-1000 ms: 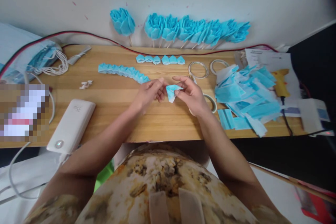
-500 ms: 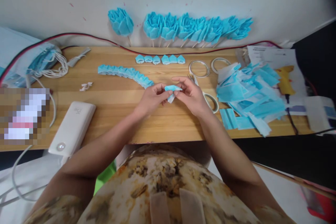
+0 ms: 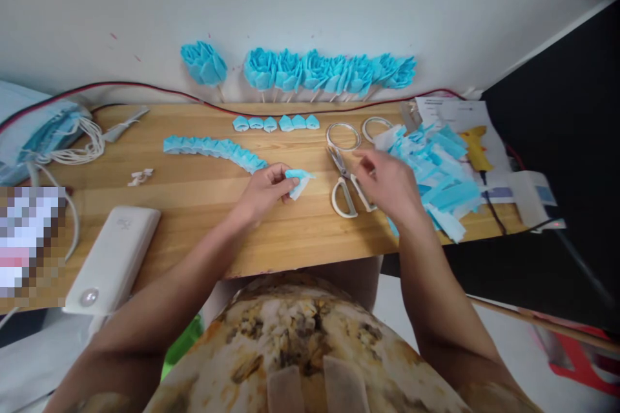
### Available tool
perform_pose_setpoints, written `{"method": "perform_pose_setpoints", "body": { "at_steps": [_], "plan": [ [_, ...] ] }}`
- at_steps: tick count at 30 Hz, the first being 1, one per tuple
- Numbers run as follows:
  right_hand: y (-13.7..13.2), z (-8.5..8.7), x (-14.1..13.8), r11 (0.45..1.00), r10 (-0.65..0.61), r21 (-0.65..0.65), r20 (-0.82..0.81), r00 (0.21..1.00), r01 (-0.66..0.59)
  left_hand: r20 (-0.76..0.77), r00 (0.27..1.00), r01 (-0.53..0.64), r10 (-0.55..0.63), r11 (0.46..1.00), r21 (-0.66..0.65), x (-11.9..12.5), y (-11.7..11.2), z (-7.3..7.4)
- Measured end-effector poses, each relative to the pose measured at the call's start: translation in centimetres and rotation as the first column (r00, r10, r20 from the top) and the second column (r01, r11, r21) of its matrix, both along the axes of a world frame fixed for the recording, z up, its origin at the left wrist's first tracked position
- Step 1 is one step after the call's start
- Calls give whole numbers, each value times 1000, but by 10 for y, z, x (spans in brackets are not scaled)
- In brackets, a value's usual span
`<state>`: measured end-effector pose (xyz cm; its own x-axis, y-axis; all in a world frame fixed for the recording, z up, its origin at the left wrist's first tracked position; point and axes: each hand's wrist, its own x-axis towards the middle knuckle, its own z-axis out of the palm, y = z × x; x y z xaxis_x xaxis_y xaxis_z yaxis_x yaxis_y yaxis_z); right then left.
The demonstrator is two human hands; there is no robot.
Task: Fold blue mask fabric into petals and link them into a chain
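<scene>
My left hand (image 3: 266, 190) is closed, pinching a folded piece of light blue fabric (image 3: 299, 182) with a white underside above the table. My right hand (image 3: 390, 184) is apart from it, over the right side of the scissors (image 3: 346, 187) and the near edge of a heap of blue fabric strips (image 3: 443, 174). Its fingers are loosely bent, with a gap between thumb and forefinger, and I see nothing held there. Beside my left hand, a curved row of folded blue pieces (image 3: 208, 146) lies on the wood; its right end touches or passes behind my fingers.
Two tape rolls (image 3: 343, 147) lie behind the scissors. Small folded blue pieces (image 3: 276, 123) line the back. Several blue fabric flowers (image 3: 314, 71) lean on the wall. A yellow glue gun (image 3: 475, 147) lies right; a white power bank (image 3: 113, 258) and a cable bundle (image 3: 87, 142) are left.
My right hand has let go of the folded blue fabric and moved right, over the scissors. My left hand keeps the piece. The whole view has shifted a little.
</scene>
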<state>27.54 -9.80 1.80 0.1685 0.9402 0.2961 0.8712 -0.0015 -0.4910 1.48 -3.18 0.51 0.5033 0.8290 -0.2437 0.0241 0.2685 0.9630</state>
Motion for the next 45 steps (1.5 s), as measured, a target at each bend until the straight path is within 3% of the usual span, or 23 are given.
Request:
{"method": "perform_pose_setpoints", "body": {
  "at_steps": [2, 4, 6, 9, 12, 15, 18, 20, 23, 26, 28, 31, 34, 36, 39, 45],
  "plan": [
    [-6, -4, 0, 996, 21, -85, 164, 986, -7, 10, 1000, -5, 5, 1000, 6, 0, 0, 1],
    [-3, -6, -1, 998, 17, -67, 236, 972, -1, 15, 1000, 8, -8, 1000, 13, 0, -1, 2],
    [10, -5, -1, 999, 2, -40, 291, 957, 10, 12, 999, 51, -51, 999, 18, -1, -2, 4],
    [38, -3, -2, 982, 60, -188, 397, 916, 18, -5, 991, 131, -131, 991, 26, -1, -3, 7],
    [62, -5, -2, 950, 80, -306, 446, 892, 68, -23, 987, 157, -156, 986, 52, -1, -1, 7],
    [75, -6, 1, 946, 4, -294, 432, 902, 136, -25, 988, 154, -152, 983, 96, -3, 2, 1],
    [73, 2, 5, 978, -54, -183, 259, 964, 104, -28, 985, 171, -169, 969, 177, -7, 7, -3],
    [63, 12, 5, 994, 48, -97, 19, 999, -46, -23, 989, 144, -144, 933, 329, -12, 9, -2],
    [36, 31, -2, 938, 270, -110, -357, 894, -328, 12, 998, 41, -60, 809, 586, -19, 11, 6],
    [10, 44, -9, 868, 314, -179, -526, 791, -463, 5, 994, 73, -107, 713, 697, -23, 9, 15],
    [-1, 47, -11, 843, 304, -205, -581, 755, -497, -20, 981, 151, -193, 695, 703, -23, 5, 17],
    [-10, 43, -11, 830, 293, -208, -626, 722, -517, -67, 956, 263, -287, 731, 629, -20, -3, 17],
    [-16, 39, -15, 877, 308, -159, -537, 785, -453, -92, 949, 298, -301, 763, 573, -19, -9, 18],
    [-21, 38, -22, 931, 310, -59, -393, 866, -360, -103, 953, 286, -283, 743, 605, -19, -13, 23],
    [-32, 40, -37, 953, 291, 135, -165, 942, -271, -152, 957, 280, -247, 646, 710, -19, -18, 33],
    [-42, 42, -61, 892, 287, 340, 85, 954, -298, -263, 958, 286, -112, 414, 864, -21, -28, 44]
  ]
}}
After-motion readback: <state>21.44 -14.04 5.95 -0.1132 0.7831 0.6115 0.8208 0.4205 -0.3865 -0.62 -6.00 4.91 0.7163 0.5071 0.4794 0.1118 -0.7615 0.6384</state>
